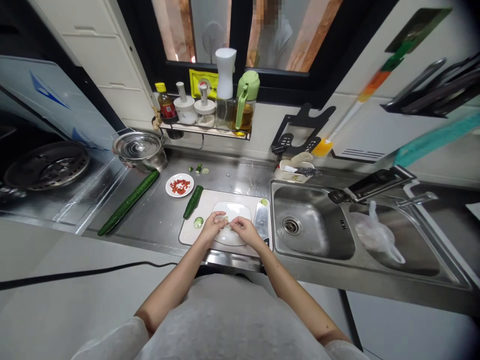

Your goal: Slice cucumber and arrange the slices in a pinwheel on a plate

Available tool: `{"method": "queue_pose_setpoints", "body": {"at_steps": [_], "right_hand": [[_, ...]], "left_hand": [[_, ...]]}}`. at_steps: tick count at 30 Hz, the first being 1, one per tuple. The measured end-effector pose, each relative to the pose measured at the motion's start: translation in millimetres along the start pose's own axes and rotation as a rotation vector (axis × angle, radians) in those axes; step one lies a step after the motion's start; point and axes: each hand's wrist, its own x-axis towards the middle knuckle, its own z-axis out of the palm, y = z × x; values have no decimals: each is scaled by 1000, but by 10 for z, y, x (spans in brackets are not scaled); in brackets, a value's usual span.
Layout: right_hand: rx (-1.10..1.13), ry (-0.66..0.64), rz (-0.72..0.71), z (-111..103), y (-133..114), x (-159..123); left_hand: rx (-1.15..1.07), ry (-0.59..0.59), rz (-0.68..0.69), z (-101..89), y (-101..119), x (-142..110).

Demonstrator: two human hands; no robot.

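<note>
Over a white plate (234, 207), my left hand (213, 228) and my right hand (245, 231) meet with their fingertips close together. Between them shows a small pale green cucumber slice (226, 218), pinched by both hands; its detail is too small to make out. The plate rests on a white cutting board (206, 200). To the left on the board lie a cut piece of cucumber (193, 202) and a few cucumber slices (198, 222). A cleaver (261, 221) lies flat at the board's right side, with a slice (264, 202) near its far end.
Left of the board are a small plate (168, 186) of chopped red pepper and a long whole cucumber (129, 202). A lidded steel pot (155, 159) stands behind. On the right is a sink (313, 225) with a faucet (375, 185). A condiment shelf (210, 131) hangs above.
</note>
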Motion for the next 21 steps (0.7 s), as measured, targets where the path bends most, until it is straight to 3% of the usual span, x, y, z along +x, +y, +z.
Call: {"method": "queue_pose_setpoints", "body": {"at_steps": [8, 13, 21], "right_hand": [[81, -4, 385, 73, 104, 90], [-1, 7, 444, 78, 128, 229], [-255, 49, 494, 45, 154, 528]], "left_hand": [[177, -128, 170, -46, -160, 331], [460, -121, 224, -83, -199, 583], [912, -49, 265, -7, -62, 806]]}}
